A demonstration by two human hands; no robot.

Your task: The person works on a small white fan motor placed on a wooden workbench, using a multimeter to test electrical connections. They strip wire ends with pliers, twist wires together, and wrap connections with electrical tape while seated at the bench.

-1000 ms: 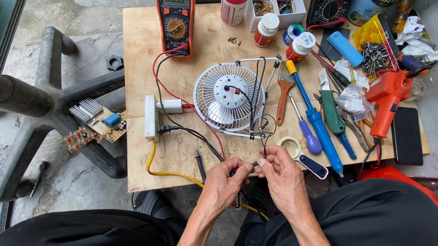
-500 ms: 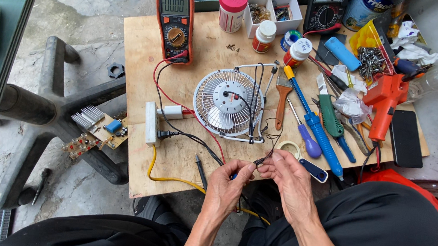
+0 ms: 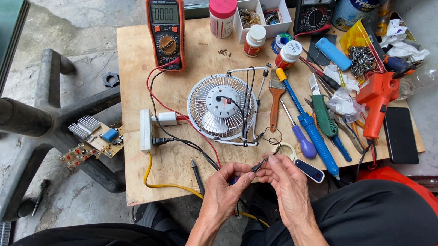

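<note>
**Both hands close on a thin black wire at the near edge of the board**

A plywood board (image 3: 204, 55) serves as the bench, crowded along its right side with screwdrivers, a brush and an orange glue gun (image 3: 376, 100). At its middle lies a small white desk fan (image 3: 222, 107), grille up, with black leads running off it toward the near edge. An orange multimeter (image 3: 166, 29) sits at the far left, its red and black leads looping down past a white power strip (image 3: 145, 130).

Since a second ago the hands have drawn slightly closer together and a little nearer the fan; the fan and the meter lie where they did. The work, it seems, remains at the wire ends rather than at the fan itself.

The left hand (image 3: 227, 187) is curled, fingertips pinching the thin black wire (image 3: 259, 163). The right hand (image 3: 290, 185) meets it, thumb and forefinger pressed on the same wire, just near of the fan.
</note>
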